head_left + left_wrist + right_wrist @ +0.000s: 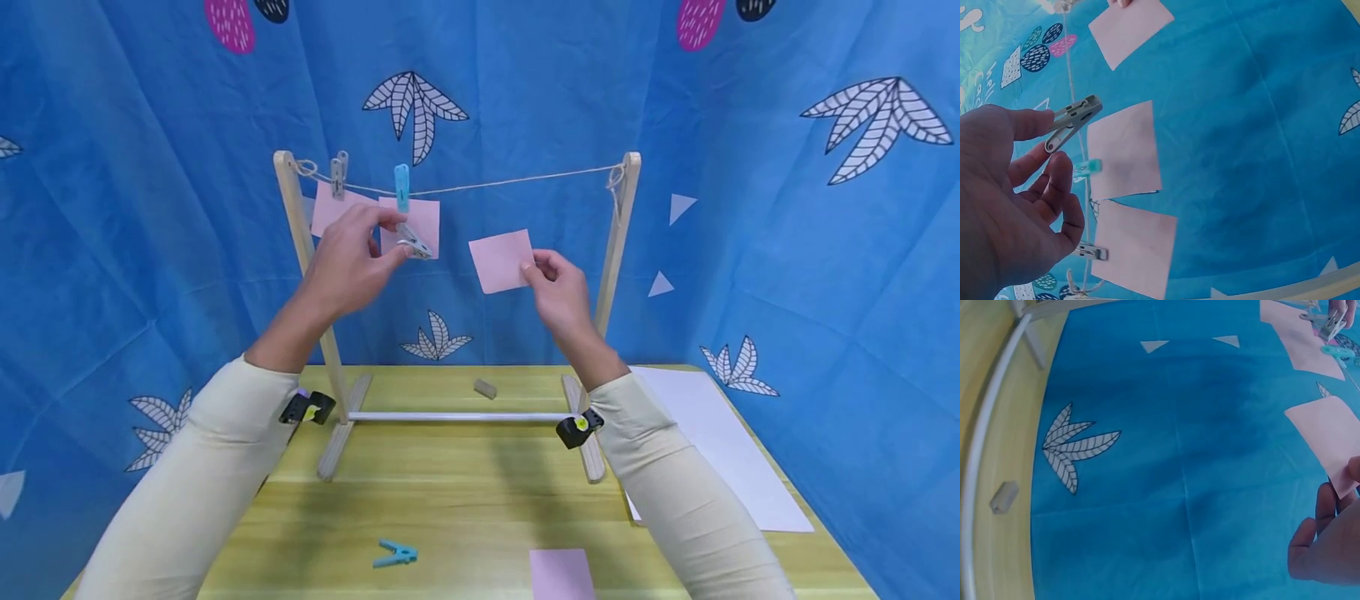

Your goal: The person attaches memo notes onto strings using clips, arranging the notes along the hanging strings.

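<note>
Two pink notes already pegged on the string (525, 179), one under a grey clip (339, 175), one under a blue clip (402, 187); third pink sheet (501, 261) up in mid-air below the line, pinched at its edge by the right hand (558, 287); left hand (352, 262) pinching a grey clothespin (413, 242), not yet on the string; down on the table (450, 500), a spare blue peg (395, 553) and another pink sheet (561, 573); so roughly halfway by the look of it.
</note>
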The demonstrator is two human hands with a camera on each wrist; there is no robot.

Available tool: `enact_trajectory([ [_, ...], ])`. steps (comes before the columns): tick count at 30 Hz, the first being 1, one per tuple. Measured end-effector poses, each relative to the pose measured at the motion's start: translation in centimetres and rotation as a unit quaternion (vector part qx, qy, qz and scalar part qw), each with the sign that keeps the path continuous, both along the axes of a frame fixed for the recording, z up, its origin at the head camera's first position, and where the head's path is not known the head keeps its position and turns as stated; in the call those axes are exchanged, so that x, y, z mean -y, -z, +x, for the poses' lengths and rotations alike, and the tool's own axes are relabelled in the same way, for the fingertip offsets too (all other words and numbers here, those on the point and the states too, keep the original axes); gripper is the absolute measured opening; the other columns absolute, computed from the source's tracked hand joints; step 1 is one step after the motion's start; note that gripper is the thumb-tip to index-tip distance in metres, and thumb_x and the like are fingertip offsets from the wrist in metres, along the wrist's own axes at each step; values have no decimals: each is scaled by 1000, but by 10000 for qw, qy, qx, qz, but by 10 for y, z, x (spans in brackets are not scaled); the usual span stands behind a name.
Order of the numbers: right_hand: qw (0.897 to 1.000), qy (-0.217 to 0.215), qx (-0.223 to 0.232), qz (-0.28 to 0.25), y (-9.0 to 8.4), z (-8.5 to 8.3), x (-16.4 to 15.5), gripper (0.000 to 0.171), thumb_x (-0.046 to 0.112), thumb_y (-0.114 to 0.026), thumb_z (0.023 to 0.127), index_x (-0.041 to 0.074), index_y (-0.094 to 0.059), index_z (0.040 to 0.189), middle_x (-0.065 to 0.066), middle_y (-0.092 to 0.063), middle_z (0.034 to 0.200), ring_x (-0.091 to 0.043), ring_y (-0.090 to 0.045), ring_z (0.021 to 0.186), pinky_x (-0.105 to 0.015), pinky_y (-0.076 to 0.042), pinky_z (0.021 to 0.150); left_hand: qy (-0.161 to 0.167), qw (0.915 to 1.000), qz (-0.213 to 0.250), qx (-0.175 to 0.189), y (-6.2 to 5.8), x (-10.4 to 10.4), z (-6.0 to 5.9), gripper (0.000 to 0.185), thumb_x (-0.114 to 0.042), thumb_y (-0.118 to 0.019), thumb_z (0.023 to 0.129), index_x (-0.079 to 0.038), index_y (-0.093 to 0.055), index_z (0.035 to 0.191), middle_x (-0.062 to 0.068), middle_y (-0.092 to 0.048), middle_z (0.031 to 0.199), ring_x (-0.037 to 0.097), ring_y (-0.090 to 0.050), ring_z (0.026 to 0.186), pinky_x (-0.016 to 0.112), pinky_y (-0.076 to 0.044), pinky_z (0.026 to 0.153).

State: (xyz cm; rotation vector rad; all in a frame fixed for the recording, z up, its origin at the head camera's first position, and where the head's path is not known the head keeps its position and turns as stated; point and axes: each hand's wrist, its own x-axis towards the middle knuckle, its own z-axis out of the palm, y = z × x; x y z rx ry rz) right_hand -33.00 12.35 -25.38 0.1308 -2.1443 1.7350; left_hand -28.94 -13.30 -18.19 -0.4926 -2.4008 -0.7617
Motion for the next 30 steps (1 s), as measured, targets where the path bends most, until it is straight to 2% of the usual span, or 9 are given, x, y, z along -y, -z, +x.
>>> enact_trajectory([
  [6, 9984, -136, 250, -490, -12, -9, 5, 31, 25, -57, 98, 11, -62, 125, -11, -63, 122, -23, -59, 110, -38, -43, 103, -129, 9999, -71, -58, -21, -8, -6, 42, -31, -60, 93, -14, -58, 131, 7, -58, 121, 19, -51, 87, 30, -48, 70],
  [10, 9965, -234, 269, -753, -19, -12, 6, 31, 22, -57, 98, 10, -61, 126, -11, -62, 124, -23, -58, 111, -37, -43, 104, -95, 9998, -143, -86, -37, -17, -12, 42, -30, -60, 94, -13, -58, 132, 8, -58, 122, 21, -51, 93, 32, -46, 77],
  [14, 9964, -237, 243, -780, -26, -14, 10, 31, 22, -57, 98, 11, -61, 126, -10, -62, 124, -22, -58, 111, -37, -43, 105, -181, 9995, -167, -202, -49, -21, -15, 40, -29, -64, 93, -14, -60, 130, 8, -60, 123, 21, -53, 99, 35, -46, 83],
  [21, 9964, -208, 222, -788, -32, -13, 24, 32, 24, -57, 98, 13, -60, 127, -9, -61, 125, -23, -58, 113, -40, -43, 105, -359, 9983, -436, -135, -58, -25, -20, 39, -31, -66, 91, -16, -62, 126, 5, -63, 123, 21, -54, 115, 41, -43, 99],
  [25, 9958, -156, 233, -877, -32, -14, 28, 31, 25, -58, 97, 13, -61, 126, -8, -62, 123, -23, -58, 112, -40, -42, 105, -449, 9973, -579, -38, -63, -28, -24, 36, -32, -67, 91, -16, -64, 124, 4, -64, 121, 22, -53, 114, 42, -42, 98],
  [30, 9964, -127, 375, -755, -33, -16, 33, 31, 27, -59, 97, 16, -62, 125, -6, -62, 124, -24, -57, 115, -41, -42, 104, -495, 9959, -753, -112, -69, -30, -27, 34, -30, -68, 90, -15, -66, 121, 4, -65, 120, 22, -54, 115, 41, -44, 97],
])
